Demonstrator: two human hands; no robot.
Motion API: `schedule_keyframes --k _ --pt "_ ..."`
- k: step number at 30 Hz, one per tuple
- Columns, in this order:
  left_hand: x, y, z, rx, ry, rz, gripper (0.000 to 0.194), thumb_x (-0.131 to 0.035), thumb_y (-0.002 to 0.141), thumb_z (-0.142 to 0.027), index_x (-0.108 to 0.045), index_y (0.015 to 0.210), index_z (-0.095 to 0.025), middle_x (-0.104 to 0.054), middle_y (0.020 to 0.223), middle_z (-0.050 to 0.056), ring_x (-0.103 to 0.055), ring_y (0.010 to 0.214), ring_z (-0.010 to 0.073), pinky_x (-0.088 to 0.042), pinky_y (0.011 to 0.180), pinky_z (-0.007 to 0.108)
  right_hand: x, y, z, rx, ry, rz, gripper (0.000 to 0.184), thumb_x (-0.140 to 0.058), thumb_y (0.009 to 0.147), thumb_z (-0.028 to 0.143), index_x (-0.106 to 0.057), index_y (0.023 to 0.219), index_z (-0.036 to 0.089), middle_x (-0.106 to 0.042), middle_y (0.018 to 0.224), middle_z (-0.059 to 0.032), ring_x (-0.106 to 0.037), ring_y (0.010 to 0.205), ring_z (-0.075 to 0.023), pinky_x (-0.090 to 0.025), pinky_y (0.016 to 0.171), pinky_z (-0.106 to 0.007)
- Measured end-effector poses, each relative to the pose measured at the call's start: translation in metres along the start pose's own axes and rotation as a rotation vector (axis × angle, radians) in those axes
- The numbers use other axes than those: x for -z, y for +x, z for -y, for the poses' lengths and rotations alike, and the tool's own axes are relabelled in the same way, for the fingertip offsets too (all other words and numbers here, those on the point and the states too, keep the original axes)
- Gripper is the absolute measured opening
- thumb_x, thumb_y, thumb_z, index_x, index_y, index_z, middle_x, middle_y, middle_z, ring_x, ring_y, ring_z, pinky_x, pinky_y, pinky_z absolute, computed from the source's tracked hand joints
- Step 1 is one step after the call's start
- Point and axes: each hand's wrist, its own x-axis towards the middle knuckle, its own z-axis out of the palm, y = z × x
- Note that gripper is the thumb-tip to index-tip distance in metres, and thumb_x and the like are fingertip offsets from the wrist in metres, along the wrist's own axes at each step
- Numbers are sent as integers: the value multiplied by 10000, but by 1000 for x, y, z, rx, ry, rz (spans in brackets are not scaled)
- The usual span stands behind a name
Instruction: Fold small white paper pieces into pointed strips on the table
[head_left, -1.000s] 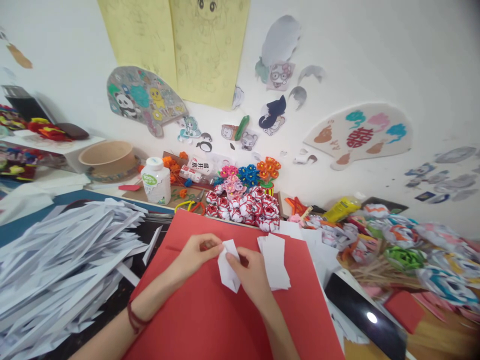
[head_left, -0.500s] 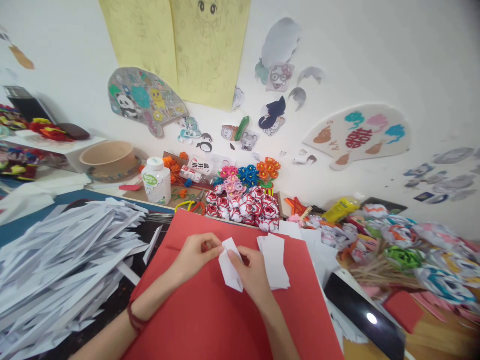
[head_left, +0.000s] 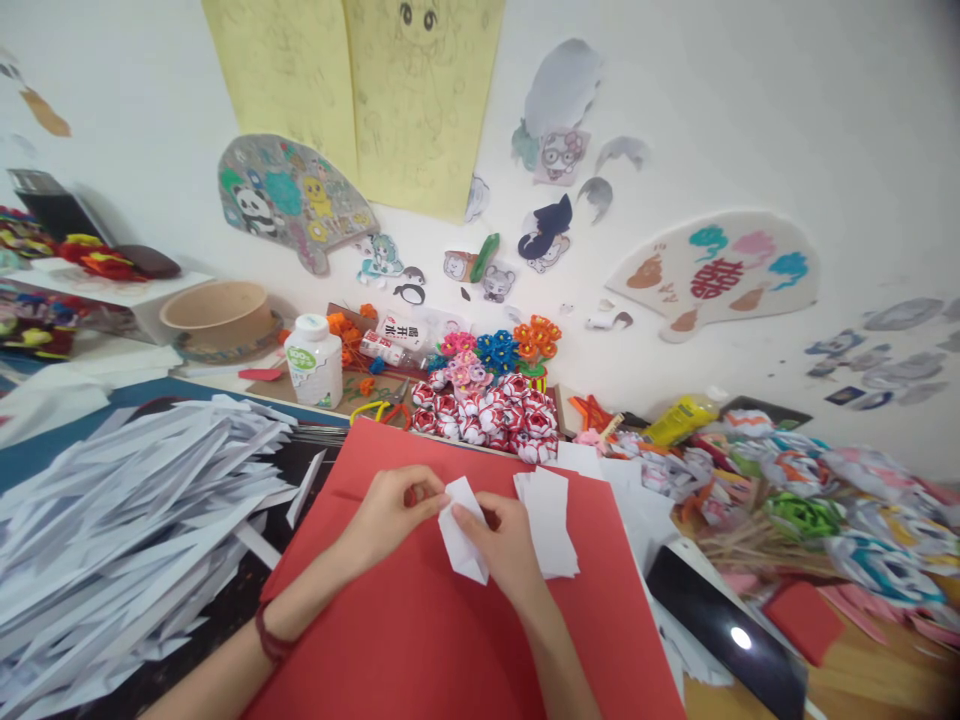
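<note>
Between my two hands is a small white sheet of paper (head_left: 466, 550), folded at its corners, held just above a large red board (head_left: 420, 630). My left hand (head_left: 396, 505) pinches its upper left edge between thumb and fingers. With thumb on top, my right hand (head_left: 506, 540) grips the right side of the same paper. Just right of that hand lies a small stack of white paper pieces (head_left: 551, 525) on the red board. A large heap of folded white paper strips (head_left: 142, 540) is to the left of my left arm.
Red-and-white paper flowers (head_left: 495, 415) stand behind the board, near a white bottle (head_left: 313, 365) and scissors (head_left: 390, 405). At right are a black phone (head_left: 727, 630), a yellow bottle (head_left: 682, 418) and several wrapped flowers (head_left: 810, 515). A round tan bowl (head_left: 217, 315) sits back left.
Almost nothing differs. Both hands keep their grip on the white paper, and my right thumb has shifted slightly to the left on it.
</note>
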Motion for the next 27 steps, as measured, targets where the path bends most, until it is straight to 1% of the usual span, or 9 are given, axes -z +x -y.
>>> schedule_keyframes --k 4,8,12,14,17,19,22,24,27 --pt "0 1 -1 40 -185 60 274 -565 807 -380 -635 738 -125 -644 699 32 -543 640 134 -388 593 217 0 -1 2 -22 18 1 277 -561 786 368 -624 671 124 -457 555 31 -376 525 -102 -292 473 -209" --pt "0 1 -2 74 -341 95 265 -588 795 -375 -631 758 -116 -643 725 41 -549 666 139 -406 622 225 0 -1 4 -28 37 3 259 -560 787 344 -631 678 120 -470 561 24 -387 528 -104 -297 472 -208" --pt "1 1 -2 107 -400 98 256 -618 772 -373 -638 751 -119 -627 706 35 -532 664 135 -408 635 228 1 -2 6 -20 64 10 251 -571 777 338 -637 669 121 -488 559 22 -399 525 -105 -306 471 -207" --pt "1 0 -1 141 -433 104 258 -628 764 -377 -639 743 -120 -614 682 26 -512 636 122 -392 609 218 1 -3 6 -14 74 21 246 -572 778 334 -657 697 118 -510 569 16 -411 528 -107 -315 476 -208" --pt "1 0 3 191 -480 144 266 -636 757 -388 -651 750 -123 -599 653 14 -477 584 100 -354 559 203 1 -3 8 -8 92 39 242 -572 779 328 -676 733 114 -531 580 11 -424 529 -110 -319 479 -210" --pt "1 1 5 210 -501 166 271 -646 746 -396 -659 755 -125 -596 651 10 -465 567 92 -343 549 201 1 -3 8 -4 96 46 237 -573 779 320 -677 731 112 -531 580 11 -425 529 -110 -315 479 -211" --pt "1 1 7 224 -514 166 275 -668 726 -395 -654 729 -121 -583 626 5 -465 564 93 -338 544 201 1 -3 8 -1 85 50 227 -573 778 306 -666 707 111 -511 573 16 -412 526 -105 -302 478 -210" --pt "1 1 6 218 -532 161 264 -683 714 -377 -651 708 -115 -583 615 6 -481 577 99 -351 559 205 1 -3 8 -2 75 53 224 -570 779 301 -654 691 112 -491 566 23 -398 523 -101 -291 478 -208" --pt "1 1 5 202 -579 153 233 -701 703 -339 -659 710 -110 -623 661 24 -529 627 117 -393 622 224 1 -3 8 2 68 59 222 -567 780 296 -636 669 116 -466 559 30 -386 526 -98 -283 480 -208"
